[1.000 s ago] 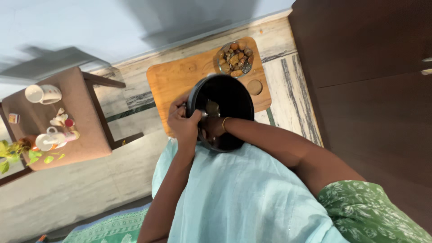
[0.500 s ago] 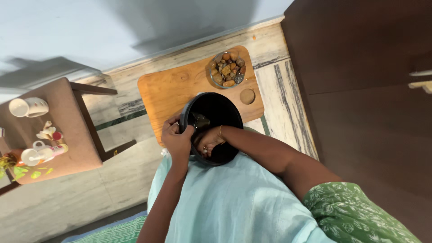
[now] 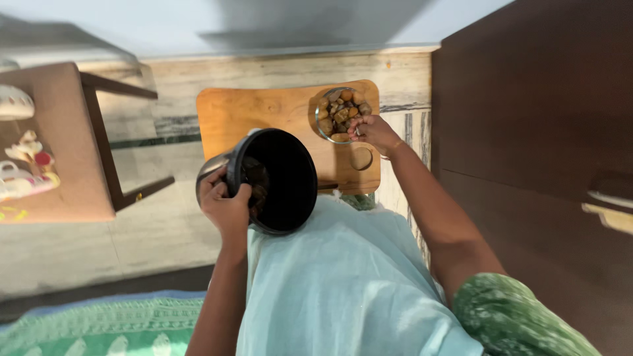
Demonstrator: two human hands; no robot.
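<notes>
Dark wooden cabinet [image 3: 527, 118] fills the right side; pale striped floor [image 3: 165, 224] below. Person in light blue top [image 3: 343, 283] with green patterned sleeve [image 3: 521, 323]. Brown side surface [image 3: 46, 151] at left carries white and red crockery, partly cut off by the frame. Low wooden board surface [image 3: 264, 115] sits on the floor ahead of the person. Black pot [image 3: 273, 178], tilted on its side with mouth facing the camera, sits at the board's near edge against the lap. Left hand [image 3: 227, 204] grips the pot's left rim, fingers curled closed over the edge. Glass bowl [image 3: 343, 113] of brown and grey stones stands at the board's far right corner. Right hand [image 3: 374, 132] reaches to the bowl's near rim, fingers bunched narrow at the stones; can't tell if one is pinched.
</notes>
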